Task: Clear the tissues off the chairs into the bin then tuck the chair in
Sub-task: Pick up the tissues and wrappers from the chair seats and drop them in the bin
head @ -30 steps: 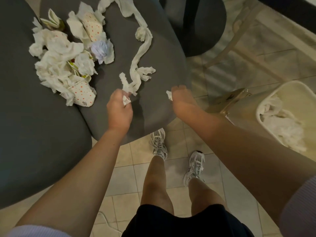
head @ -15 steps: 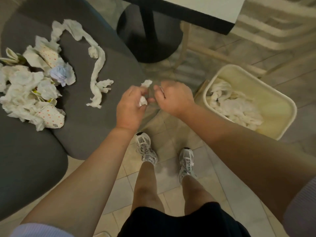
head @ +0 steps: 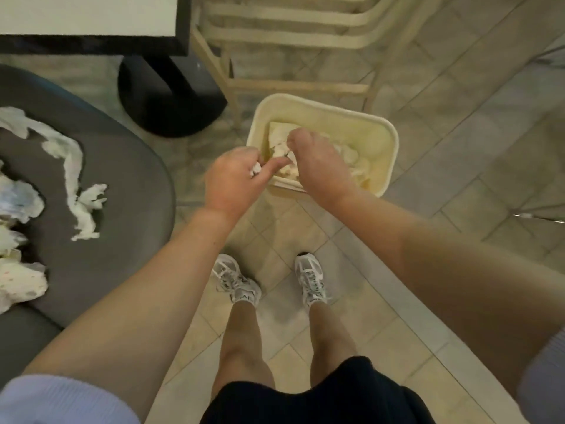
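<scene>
- Step: dumping a load. Both hands at the bin (head: 388,166), which sits on the floor beside the grey chair (head: 122,191).
- Left hand (head: 235,179): fingers curled round a small tissue wad (head: 256,170), at the bin's near rim, not yet dropped.
- Right hand (head: 318,163): over the bin mouth, fingers bent down among the tissues inside; can't tell if it holds any.
- Chair seat still loaded: long twisted tissue strip (head: 73,175), crumpled pile (head: 18,240) at the left edge.
- Next, I'd judge: let go over the bin, go back for the strip and pile. Several trips; tuck-in comes last.
- Room: tiled floor (head: 458,148), table (head: 91,22) on a black pedestal base, pale wooden chair frame (head: 290,35) behind the bin.
</scene>
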